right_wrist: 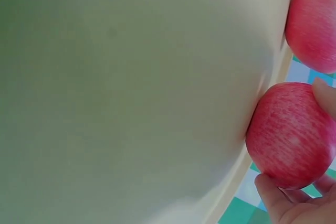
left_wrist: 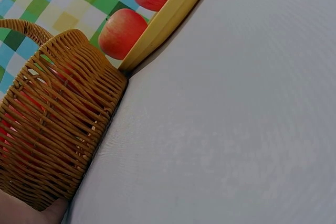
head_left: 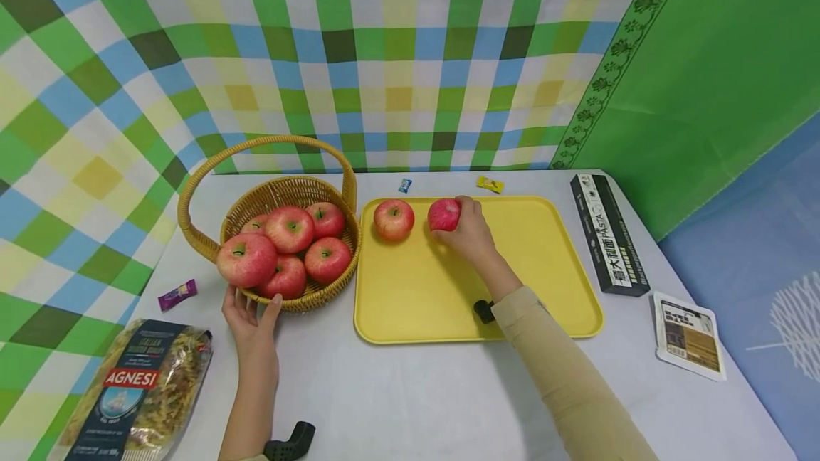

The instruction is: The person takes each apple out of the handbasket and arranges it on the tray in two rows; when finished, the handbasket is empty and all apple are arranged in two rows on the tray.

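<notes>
My right hand (head_left: pixel 466 233) holds an apple (head_left: pixel 443 215) at the back of the yellow tray (head_left: pixel 423 304). In the right wrist view its thumb and fingers lie around opposite sides of this red apple (right_wrist: pixel 291 135). Another apple (head_left: pixel 393 220) sits on the tray to the left, with a gap between them. My left hand (head_left: pixel 251 326) grips the near side of a wicker basket (head_left: pixel 318 297), its thumb up at the rim. Several red apples (head_left: pixel 290 229) fill the basket. The left wrist view shows that hand (left_wrist: pixel 31 211) low against the woven side (left_wrist: pixel 58 124).
A bag of pasta (head_left: pixel 137 383) and a purple wrapped sweet (head_left: pixel 177 295) lie left. Behind the tray are a blue sweet (head_left: pixel 405 186) and a yellow one (head_left: pixel 490 184). A black pasta box (head_left: pixel 608 233) and a white packet (head_left: pixel 688 336) lie right. The basket handle (head_left: pixel 269 139) stands upright.
</notes>
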A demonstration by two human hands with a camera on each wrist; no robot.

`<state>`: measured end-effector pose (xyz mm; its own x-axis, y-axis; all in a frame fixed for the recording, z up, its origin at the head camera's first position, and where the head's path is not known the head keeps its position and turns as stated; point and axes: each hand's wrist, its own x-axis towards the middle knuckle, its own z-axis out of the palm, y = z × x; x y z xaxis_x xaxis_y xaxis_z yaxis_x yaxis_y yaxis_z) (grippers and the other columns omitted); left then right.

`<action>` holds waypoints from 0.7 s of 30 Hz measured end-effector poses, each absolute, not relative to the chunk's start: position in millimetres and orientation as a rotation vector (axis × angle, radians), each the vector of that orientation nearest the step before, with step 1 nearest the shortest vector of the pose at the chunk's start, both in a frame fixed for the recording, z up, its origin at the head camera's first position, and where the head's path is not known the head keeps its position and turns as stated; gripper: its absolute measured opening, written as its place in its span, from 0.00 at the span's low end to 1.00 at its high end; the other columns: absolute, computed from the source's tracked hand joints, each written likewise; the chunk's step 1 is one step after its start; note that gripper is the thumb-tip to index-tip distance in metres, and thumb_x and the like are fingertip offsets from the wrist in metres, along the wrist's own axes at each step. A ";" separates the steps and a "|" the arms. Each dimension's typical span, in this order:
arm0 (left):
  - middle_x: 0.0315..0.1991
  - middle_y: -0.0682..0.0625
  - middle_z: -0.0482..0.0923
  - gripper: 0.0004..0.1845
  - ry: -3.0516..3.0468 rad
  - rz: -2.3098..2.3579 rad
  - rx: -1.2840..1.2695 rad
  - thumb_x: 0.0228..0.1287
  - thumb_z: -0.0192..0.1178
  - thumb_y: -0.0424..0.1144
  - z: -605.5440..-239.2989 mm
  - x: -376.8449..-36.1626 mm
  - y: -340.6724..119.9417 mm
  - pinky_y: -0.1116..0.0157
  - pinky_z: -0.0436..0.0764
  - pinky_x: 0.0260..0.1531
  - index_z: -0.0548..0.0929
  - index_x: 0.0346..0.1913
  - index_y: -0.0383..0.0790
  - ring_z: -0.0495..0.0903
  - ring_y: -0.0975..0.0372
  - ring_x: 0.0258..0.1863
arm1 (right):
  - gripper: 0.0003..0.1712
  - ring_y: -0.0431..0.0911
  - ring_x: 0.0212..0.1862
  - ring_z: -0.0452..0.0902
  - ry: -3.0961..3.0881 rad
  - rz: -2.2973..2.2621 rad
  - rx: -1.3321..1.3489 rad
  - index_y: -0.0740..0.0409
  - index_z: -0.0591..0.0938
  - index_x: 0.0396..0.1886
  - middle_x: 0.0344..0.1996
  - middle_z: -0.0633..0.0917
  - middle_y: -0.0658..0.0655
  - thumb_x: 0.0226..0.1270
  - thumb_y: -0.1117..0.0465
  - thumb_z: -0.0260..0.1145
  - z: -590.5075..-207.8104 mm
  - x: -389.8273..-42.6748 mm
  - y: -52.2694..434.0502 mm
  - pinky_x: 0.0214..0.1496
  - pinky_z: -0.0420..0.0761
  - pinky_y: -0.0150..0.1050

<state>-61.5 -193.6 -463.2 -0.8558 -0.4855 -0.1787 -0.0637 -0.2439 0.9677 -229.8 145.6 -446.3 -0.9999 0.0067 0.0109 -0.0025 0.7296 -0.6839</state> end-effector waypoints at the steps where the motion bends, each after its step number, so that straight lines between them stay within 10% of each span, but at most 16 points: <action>1: 0.77 0.54 0.37 0.45 -1.730 -2.180 0.665 0.67 0.60 0.35 -463.3 -61.4 -193.5 0.64 0.53 0.70 0.41 0.74 0.59 0.39 0.60 0.75 | 0.50 0.60 0.58 0.68 -2.907 1.148 -0.001 0.63 0.59 0.67 0.60 0.65 0.66 0.51 0.53 0.77 -446.6 -230.9 145.4 0.57 0.76 0.56; 21: 0.77 0.54 0.36 0.45 -1.739 -2.181 0.676 0.67 0.60 0.35 -461.8 -60.8 -193.5 0.65 0.53 0.70 0.41 0.74 0.60 0.38 0.61 0.75 | 0.52 0.60 0.62 0.65 -2.852 1.089 0.092 0.61 0.58 0.71 0.66 0.63 0.66 0.54 0.51 0.75 -422.2 -221.3 140.8 0.57 0.76 0.56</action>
